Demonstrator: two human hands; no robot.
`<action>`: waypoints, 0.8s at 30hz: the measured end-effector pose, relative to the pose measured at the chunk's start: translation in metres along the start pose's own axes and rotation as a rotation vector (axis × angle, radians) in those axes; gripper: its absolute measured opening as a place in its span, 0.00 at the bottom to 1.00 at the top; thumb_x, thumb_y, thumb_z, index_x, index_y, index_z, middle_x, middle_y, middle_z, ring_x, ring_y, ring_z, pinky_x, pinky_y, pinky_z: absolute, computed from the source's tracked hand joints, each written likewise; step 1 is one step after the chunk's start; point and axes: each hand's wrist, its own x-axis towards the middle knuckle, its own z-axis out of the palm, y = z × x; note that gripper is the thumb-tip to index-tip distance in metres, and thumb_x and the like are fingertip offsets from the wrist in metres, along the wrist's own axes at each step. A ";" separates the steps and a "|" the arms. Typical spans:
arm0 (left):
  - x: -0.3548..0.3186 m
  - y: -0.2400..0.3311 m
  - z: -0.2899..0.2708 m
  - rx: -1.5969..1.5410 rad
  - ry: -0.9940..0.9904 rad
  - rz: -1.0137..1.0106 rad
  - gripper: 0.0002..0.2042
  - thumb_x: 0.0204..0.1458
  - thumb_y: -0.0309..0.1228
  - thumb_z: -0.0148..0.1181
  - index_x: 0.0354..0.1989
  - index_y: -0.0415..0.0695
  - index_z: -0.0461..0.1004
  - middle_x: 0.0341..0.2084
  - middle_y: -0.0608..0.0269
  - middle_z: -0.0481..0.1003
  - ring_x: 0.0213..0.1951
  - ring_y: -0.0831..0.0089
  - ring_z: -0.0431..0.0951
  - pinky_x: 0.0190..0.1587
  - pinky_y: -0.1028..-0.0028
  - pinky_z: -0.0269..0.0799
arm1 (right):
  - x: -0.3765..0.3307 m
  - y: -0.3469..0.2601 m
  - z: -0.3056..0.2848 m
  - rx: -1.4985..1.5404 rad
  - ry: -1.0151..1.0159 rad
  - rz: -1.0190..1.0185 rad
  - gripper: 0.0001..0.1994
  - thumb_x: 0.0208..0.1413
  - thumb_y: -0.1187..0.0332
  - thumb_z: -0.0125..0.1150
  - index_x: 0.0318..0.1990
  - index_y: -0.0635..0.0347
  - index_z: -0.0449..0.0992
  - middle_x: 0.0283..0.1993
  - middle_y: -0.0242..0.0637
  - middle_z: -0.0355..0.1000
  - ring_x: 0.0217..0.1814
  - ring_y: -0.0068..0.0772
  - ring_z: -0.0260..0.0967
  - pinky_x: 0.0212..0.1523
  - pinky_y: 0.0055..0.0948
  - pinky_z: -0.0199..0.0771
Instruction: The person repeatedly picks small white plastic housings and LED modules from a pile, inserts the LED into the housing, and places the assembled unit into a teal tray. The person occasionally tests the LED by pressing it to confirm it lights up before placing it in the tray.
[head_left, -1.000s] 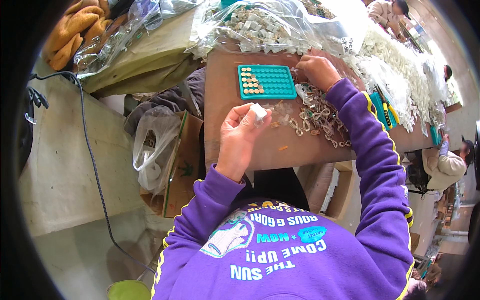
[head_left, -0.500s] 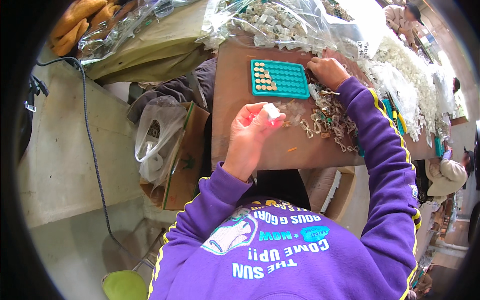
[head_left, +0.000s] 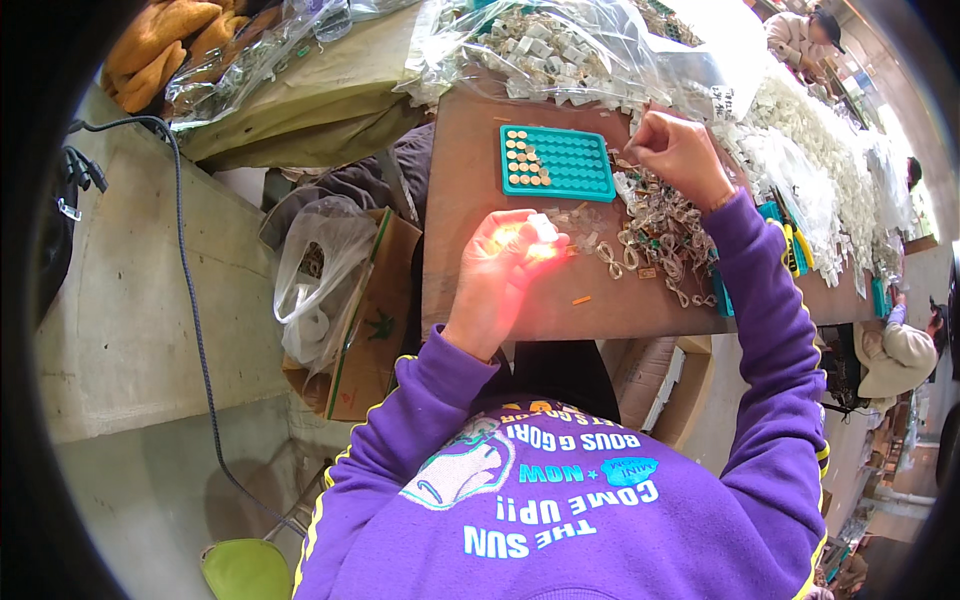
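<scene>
Left hand point(head_left: 498, 270), lit red, pinching small white block point(head_left: 543, 226). Teal tray point(head_left: 582, 166) with pale discs point(head_left: 522, 180) at that hand's one o'clock. Right hand point(head_left: 682, 158), two o'clock, curled near wire heap point(head_left: 668, 225); whether gripping, can't tell.

On my feed the strongest light sat at the upper right, bleaching the plastic sheet point(head_left: 690, 75) nearly white. I saw a red glow flood the left hand point(head_left: 500, 265), washing detail from the fingers point(head_left: 548, 258) and white block point(head_left: 541, 227). The concrete wall point(head_left: 140, 280) looked dimmer toward the bottom, its edges bent by the lens; black ringed my view.
</scene>
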 end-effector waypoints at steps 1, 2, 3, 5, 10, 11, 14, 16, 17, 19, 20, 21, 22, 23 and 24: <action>0.000 0.000 0.000 0.015 -0.004 0.022 0.11 0.60 0.28 0.56 0.48 0.39 0.68 0.42 0.56 0.76 0.46 0.62 0.78 0.53 0.63 0.75 | -0.008 -0.012 0.004 0.201 -0.040 0.035 0.02 0.51 0.78 0.61 0.31 0.65 0.74 0.28 0.30 0.75 0.30 0.19 0.74 0.34 0.21 0.74; 0.000 -0.001 0.001 0.030 -0.009 0.045 0.10 0.60 0.27 0.55 0.48 0.39 0.68 0.42 0.57 0.76 0.46 0.64 0.78 0.53 0.63 0.74 | -0.018 -0.023 0.008 0.404 -0.079 0.106 0.02 0.52 0.80 0.61 0.31 0.65 0.74 0.28 0.29 0.75 0.31 0.19 0.74 0.34 0.20 0.75; -0.001 -0.001 0.002 0.048 -0.007 0.056 0.10 0.61 0.27 0.55 0.48 0.39 0.68 0.41 0.58 0.76 0.45 0.66 0.78 0.54 0.63 0.74 | -0.030 -0.034 0.014 0.489 -0.109 0.098 0.03 0.51 0.81 0.61 0.31 0.66 0.74 0.28 0.28 0.73 0.31 0.17 0.72 0.33 0.19 0.74; -0.002 0.000 0.003 0.040 -0.031 0.030 0.09 0.61 0.27 0.54 0.48 0.40 0.69 0.41 0.60 0.76 0.45 0.69 0.78 0.55 0.64 0.74 | -0.050 -0.053 0.030 0.644 -0.165 0.130 0.04 0.49 0.81 0.64 0.33 0.66 0.75 0.28 0.27 0.72 0.30 0.14 0.70 0.32 0.17 0.74; -0.004 0.003 0.004 0.112 0.005 -0.019 0.10 0.62 0.27 0.53 0.49 0.39 0.69 0.41 0.60 0.76 0.44 0.74 0.77 0.54 0.67 0.74 | -0.071 -0.072 0.060 0.887 -0.147 0.230 0.04 0.52 0.78 0.64 0.36 0.67 0.78 0.32 0.30 0.76 0.31 0.17 0.70 0.36 0.18 0.73; -0.004 0.004 0.004 0.120 0.008 -0.025 0.10 0.62 0.28 0.53 0.50 0.39 0.69 0.41 0.60 0.76 0.44 0.74 0.77 0.53 0.67 0.74 | -0.072 -0.072 0.062 0.940 -0.149 0.256 0.05 0.53 0.78 0.64 0.37 0.68 0.78 0.32 0.30 0.76 0.32 0.17 0.70 0.37 0.19 0.73; -0.004 0.005 0.005 0.139 -0.008 -0.023 0.11 0.62 0.28 0.53 0.51 0.38 0.69 0.41 0.61 0.76 0.44 0.74 0.77 0.51 0.69 0.74 | -0.074 -0.073 0.063 1.012 -0.159 0.310 0.06 0.54 0.76 0.63 0.39 0.69 0.78 0.33 0.31 0.76 0.34 0.18 0.70 0.39 0.20 0.73; -0.004 0.005 0.007 0.143 -0.025 -0.023 0.11 0.63 0.28 0.52 0.51 0.38 0.69 0.41 0.61 0.76 0.44 0.75 0.77 0.50 0.70 0.74 | -0.075 -0.073 0.063 1.028 -0.153 0.299 0.06 0.56 0.76 0.62 0.39 0.68 0.78 0.33 0.32 0.76 0.34 0.19 0.71 0.39 0.19 0.73; -0.004 0.004 0.008 0.141 -0.030 -0.027 0.11 0.62 0.28 0.52 0.51 0.38 0.70 0.41 0.61 0.76 0.44 0.75 0.77 0.50 0.71 0.74 | -0.076 -0.073 0.062 1.042 -0.156 0.295 0.05 0.57 0.76 0.61 0.40 0.68 0.78 0.33 0.32 0.76 0.34 0.19 0.71 0.39 0.19 0.73; -0.004 0.004 0.009 0.183 -0.025 -0.034 0.10 0.62 0.28 0.53 0.49 0.39 0.71 0.40 0.62 0.76 0.43 0.76 0.77 0.48 0.72 0.74 | -0.076 -0.073 0.061 1.042 -0.145 0.293 0.06 0.55 0.77 0.63 0.40 0.68 0.78 0.34 0.32 0.76 0.34 0.18 0.71 0.39 0.20 0.73; -0.005 0.003 0.011 0.227 -0.014 -0.036 0.09 0.62 0.28 0.53 0.48 0.39 0.71 0.40 0.63 0.76 0.42 0.77 0.77 0.47 0.73 0.74 | -0.076 -0.073 0.061 1.038 -0.142 0.297 0.07 0.54 0.77 0.63 0.40 0.69 0.78 0.34 0.31 0.76 0.34 0.18 0.70 0.38 0.20 0.73; -0.005 0.003 0.011 0.251 -0.031 -0.025 0.08 0.62 0.28 0.54 0.47 0.40 0.72 0.39 0.64 0.76 0.41 0.78 0.77 0.46 0.74 0.74 | -0.076 -0.074 0.061 1.043 -0.139 0.277 0.07 0.54 0.77 0.63 0.40 0.69 0.77 0.35 0.31 0.76 0.34 0.18 0.71 0.39 0.20 0.73; -0.005 0.003 0.011 0.292 -0.006 -0.045 0.07 0.61 0.28 0.55 0.46 0.41 0.72 0.38 0.65 0.77 0.40 0.79 0.77 0.44 0.75 0.74 | -0.075 -0.074 0.060 1.041 -0.136 0.264 0.07 0.54 0.77 0.63 0.40 0.68 0.77 0.35 0.31 0.76 0.34 0.18 0.71 0.39 0.20 0.73; -0.004 0.004 0.011 0.313 -0.009 -0.053 0.07 0.61 0.28 0.55 0.44 0.42 0.73 0.38 0.66 0.77 0.39 0.80 0.77 0.42 0.77 0.73 | -0.075 -0.075 0.060 1.045 -0.129 0.245 0.07 0.54 0.77 0.63 0.40 0.68 0.77 0.35 0.31 0.75 0.35 0.18 0.71 0.39 0.20 0.73; -0.003 0.004 0.011 0.367 0.029 -0.086 0.06 0.60 0.28 0.56 0.43 0.43 0.73 0.37 0.67 0.77 0.38 0.81 0.77 0.40 0.78 0.73 | -0.074 -0.075 0.059 0.999 -0.133 0.234 0.08 0.53 0.78 0.63 0.40 0.68 0.76 0.35 0.31 0.75 0.34 0.18 0.71 0.39 0.20 0.73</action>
